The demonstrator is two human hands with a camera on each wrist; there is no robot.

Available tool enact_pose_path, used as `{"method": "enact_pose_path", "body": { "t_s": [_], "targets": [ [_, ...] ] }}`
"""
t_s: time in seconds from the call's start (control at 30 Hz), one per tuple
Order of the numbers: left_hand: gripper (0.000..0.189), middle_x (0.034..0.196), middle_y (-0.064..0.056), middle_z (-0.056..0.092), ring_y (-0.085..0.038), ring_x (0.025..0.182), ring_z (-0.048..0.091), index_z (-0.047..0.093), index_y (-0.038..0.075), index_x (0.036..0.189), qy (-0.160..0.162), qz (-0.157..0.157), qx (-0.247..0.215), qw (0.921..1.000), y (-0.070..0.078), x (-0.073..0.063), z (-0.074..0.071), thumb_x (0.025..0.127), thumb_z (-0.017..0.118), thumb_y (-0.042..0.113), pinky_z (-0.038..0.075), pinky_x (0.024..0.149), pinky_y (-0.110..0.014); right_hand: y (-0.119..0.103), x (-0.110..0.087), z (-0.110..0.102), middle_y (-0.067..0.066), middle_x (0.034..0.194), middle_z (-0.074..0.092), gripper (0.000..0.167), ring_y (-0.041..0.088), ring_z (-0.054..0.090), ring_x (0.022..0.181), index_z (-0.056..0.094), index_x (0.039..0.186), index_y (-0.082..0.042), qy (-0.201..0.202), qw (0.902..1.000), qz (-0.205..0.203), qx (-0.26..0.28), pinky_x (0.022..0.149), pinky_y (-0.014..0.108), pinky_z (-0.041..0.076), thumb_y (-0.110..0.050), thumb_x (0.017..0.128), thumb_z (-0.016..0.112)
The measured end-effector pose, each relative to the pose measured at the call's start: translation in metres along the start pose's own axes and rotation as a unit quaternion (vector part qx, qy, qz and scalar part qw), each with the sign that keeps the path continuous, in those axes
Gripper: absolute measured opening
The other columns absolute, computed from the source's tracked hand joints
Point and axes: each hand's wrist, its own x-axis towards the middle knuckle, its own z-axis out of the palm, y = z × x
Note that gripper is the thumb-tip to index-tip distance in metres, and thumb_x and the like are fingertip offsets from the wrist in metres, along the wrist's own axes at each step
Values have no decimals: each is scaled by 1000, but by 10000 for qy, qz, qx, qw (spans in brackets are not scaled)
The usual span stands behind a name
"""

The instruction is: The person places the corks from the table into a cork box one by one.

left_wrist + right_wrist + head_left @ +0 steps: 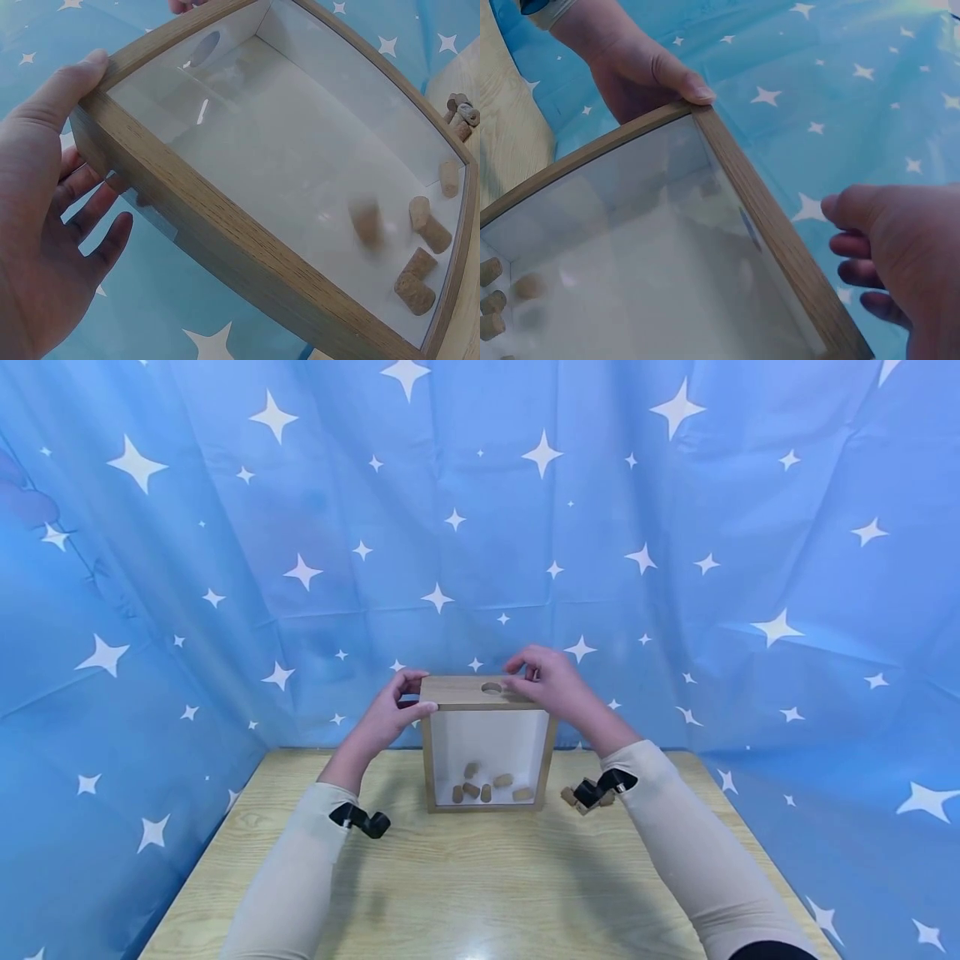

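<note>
Inside the box: six corks
Tabletop: loose corks, seemingly left
Left fingers: I pinch the box
Right fingers: relaxed, empty

Head camera: well back, facing the brown wooden rectangular box with clear front pane, looking down. Left wrist camera: close by the box's left side, aimed obliquely across the pane. Right wrist camera: close by its right, aimed toward the bare left hand at its far corner. Both wrist views share pane and hand
</note>
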Motion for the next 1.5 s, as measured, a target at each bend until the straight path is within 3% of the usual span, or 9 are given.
{"method": "enact_pose_path", "body": {
  "t_s": [0.27, 0.47, 0.6, 0.83, 1.5],
  "targets": [
    [67, 151, -16, 54, -44, 141, 54, 51, 19, 157, 35, -81, 45, 10000, -3, 1, 0, 101, 84, 38, 49, 115, -62, 13, -24, -12, 1, 97, 70, 4, 19, 62, 84, 80, 105, -10, 369, 9993, 57, 63, 70, 33, 54, -13, 103, 80],
    [68, 151, -15, 54, -45, 142, 52, 51, 20, 157, 41, -113, 46, 9999, -3, 1, -1, 101, 84, 40, 48, 115, -62, 28, -54, -21, 4, 91, 70, 7, 20, 62, 81, 79, 103, -3, 926, 9954, -58, 233, 71, 28, 53, -9, 103, 80],
    [67, 150, -15, 54, -44, 141, 54, 51, 20, 157, 51, -102, 59, 9999, -1, 0, 0, 101, 84, 40, 49, 115, -62, 41, -74, -28, 3, 91, 70, 5, 20, 62, 80, 80, 103, -4, 1115, 9935, 153, 179, 70, 28, 52, -8, 104, 79],
    [68, 149, -15, 54, -41, 140, 55, 51, 20, 157, 64, -99, 119, 9999, 0, -2, -1, 101, 84, 40, 48, 116, -62, 61, -103, -36, 3, 92, 68, 5, 21, 60, 77, 80, 106, -10, 1041, 9916, 760, 47, 62, 27, 49, -14, 106, 78],
    [66, 149, -15, 54, -42, 141, 53, 51, 18, 157, 35, -67, 51, 10000, -1, 1, 1, 102, 83, 37, 48, 116, -61, 112, -163, -29, 7, 93, 66, 10, 23, 58, 75, 78, 112, -7, 685, 9844, 1611, -173, 61, 31, 49, -16, 108, 75]
  ]
}}
